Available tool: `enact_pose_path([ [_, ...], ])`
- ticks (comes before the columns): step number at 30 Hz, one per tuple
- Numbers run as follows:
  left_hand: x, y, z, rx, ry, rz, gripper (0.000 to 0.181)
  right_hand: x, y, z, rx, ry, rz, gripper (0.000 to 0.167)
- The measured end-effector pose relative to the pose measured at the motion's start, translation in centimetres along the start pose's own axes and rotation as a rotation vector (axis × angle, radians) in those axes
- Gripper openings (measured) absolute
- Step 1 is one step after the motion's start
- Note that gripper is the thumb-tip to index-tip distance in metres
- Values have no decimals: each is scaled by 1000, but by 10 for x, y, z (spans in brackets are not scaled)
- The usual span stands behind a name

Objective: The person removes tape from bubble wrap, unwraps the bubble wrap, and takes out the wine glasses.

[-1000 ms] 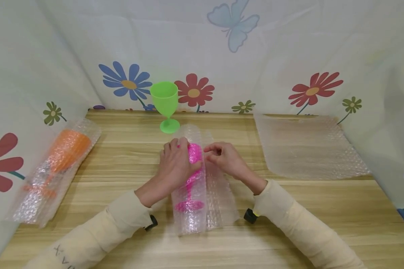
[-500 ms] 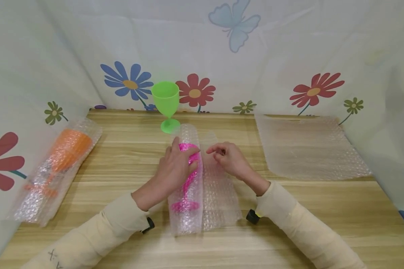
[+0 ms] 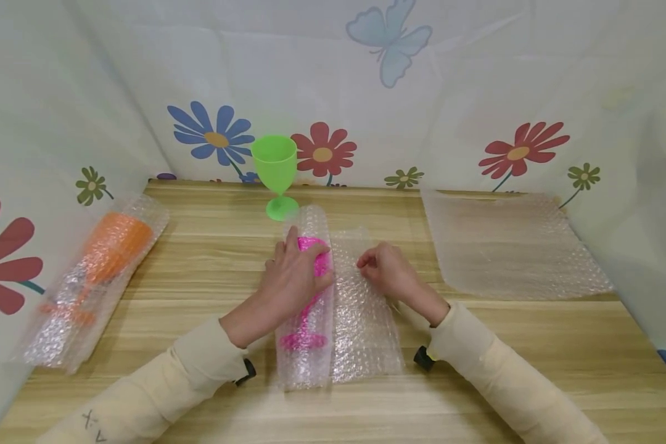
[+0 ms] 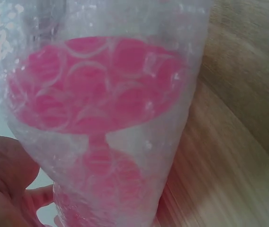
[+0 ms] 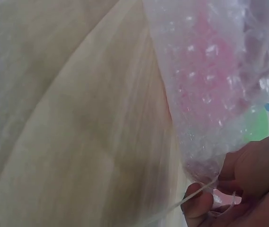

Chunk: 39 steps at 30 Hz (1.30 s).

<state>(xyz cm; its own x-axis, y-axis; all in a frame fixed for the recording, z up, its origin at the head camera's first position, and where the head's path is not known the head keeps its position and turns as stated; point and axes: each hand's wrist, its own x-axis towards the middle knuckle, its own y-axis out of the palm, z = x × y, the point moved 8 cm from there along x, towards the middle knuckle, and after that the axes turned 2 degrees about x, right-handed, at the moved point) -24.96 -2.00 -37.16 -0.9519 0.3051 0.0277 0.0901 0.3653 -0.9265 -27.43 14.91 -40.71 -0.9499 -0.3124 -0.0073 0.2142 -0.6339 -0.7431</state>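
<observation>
A pink goblet [image 3: 304, 341] lies rolled in bubble wrap [image 3: 311, 373] on the table, its base toward the person. My left hand [image 3: 291, 277] holds the roll around the goblet's bowl, thumb on the right side and fingers over the top. A loose flap [image 3: 355, 333] of the wrap spreads to the right. There my right hand [image 3: 391, 271] pinches the flap's edge between thumb and finger. In the right wrist view a thin clear strand [image 5: 182, 201] trails from the fingertips. The left wrist view shows the pink base [image 4: 96, 85] through the bubbles.
A green goblet [image 3: 274, 163] stands upright behind the roll. At the left, an orange goblet [image 3: 116, 243] lies wrapped in bubble wrap. A flat bubble wrap sheet [image 3: 516, 246] lies at the back right. A flowered cloth [image 3: 449, 92] surrounds the wooden table [image 3: 211, 246].
My right hand has moved right and slightly down, and the wrap's flap now spreads wider to the right. The left hand has shifted its fingers on the roll, which has turned slightly left.
</observation>
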Motion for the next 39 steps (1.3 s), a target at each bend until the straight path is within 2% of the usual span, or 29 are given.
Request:
enact_pose_path([
  [5,0,0,4,-44,-22,19,58,0,6,-4,-61,9,13,5],
  [14,-1,-1,10,-58,-19,27,58,-2,8,-4,-166,19,-5,7],
  [17,-1,-1,9,-56,-11,25,58,-4,6,-3,-249,26,-12,10],
  [23,0,-1,10,-56,-11,27,59,-9,0,2,-522,14,-92,23],
  [26,0,-1,11,-60,-14,30,59,-8,1,9,-629,-61,-130,25],
  [28,0,-1,11,-64,-14,31,59,-7,8,18,-664,-169,-125,23],
  [31,-1,-1,12,-78,-18,36,58,-8,23,31,-670,-362,-51,16],
  [33,-1,-1,13,-88,-21,38,58,-11,33,35,-665,-443,21,20],
  [35,-2,-1,13,-99,-26,42,58,-13,39,36,-658,-465,83,27],
  [39,-2,-4,14,-111,-24,45,57,-12,40,36,-612,-420,164,41],
])
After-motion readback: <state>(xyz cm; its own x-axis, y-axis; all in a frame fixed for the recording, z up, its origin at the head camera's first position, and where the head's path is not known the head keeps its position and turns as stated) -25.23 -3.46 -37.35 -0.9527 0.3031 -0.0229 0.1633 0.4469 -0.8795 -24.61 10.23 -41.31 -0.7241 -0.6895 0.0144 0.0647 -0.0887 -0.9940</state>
